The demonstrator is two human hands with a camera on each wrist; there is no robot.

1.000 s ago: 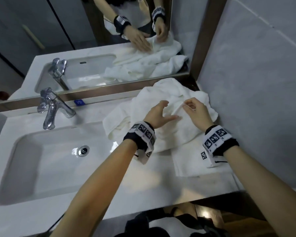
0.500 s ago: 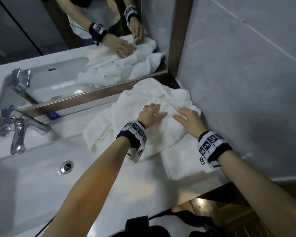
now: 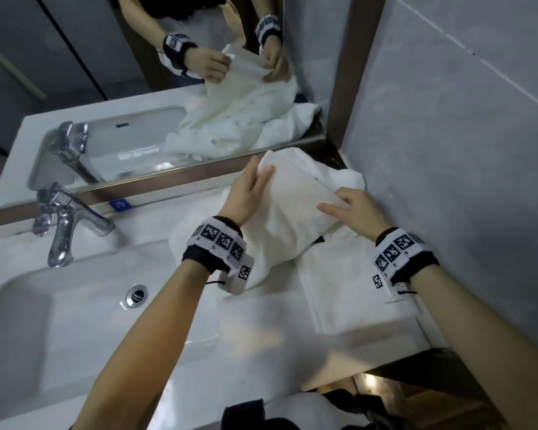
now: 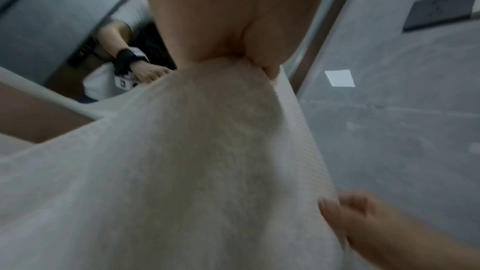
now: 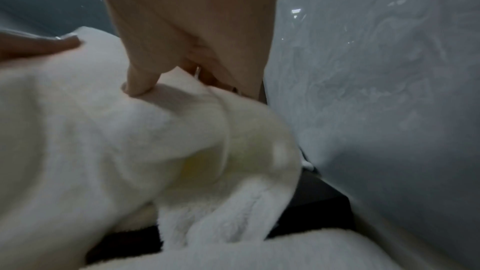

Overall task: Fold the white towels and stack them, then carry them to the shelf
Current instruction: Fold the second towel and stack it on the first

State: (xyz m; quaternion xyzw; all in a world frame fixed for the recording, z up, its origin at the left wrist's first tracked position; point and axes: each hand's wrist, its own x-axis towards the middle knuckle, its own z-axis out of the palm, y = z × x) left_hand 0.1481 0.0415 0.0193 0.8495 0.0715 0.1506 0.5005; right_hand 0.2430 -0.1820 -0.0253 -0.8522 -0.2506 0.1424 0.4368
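A white towel [image 3: 292, 221] is lifted off the crumpled white towel pile [image 3: 342, 176] in the counter's back right corner. My left hand [image 3: 260, 172] pinches its far corner, seen close in the left wrist view, where the left hand [image 4: 262, 65] pinches the towel [image 4: 194, 161]. My right hand [image 3: 336, 203] pinches the near right corner; in the right wrist view the right hand [image 5: 161, 81] has its thumb pressed on the towel [image 5: 103, 141]. A folded white towel [image 3: 351, 290] lies flat on the counter under my right wrist.
The sink basin [image 3: 59, 321] with its drain [image 3: 136, 294] and chrome faucet [image 3: 66, 225] lies to the left. A mirror [image 3: 121, 88] runs along the back. A grey tiled wall [image 3: 463, 150] closes the right side. The white counter [image 3: 261, 361] ends near my arms.
Both hands lay on the pile before; now each pinches a corner of one towel and has raised it, the left hand moving up and away toward the mirror.
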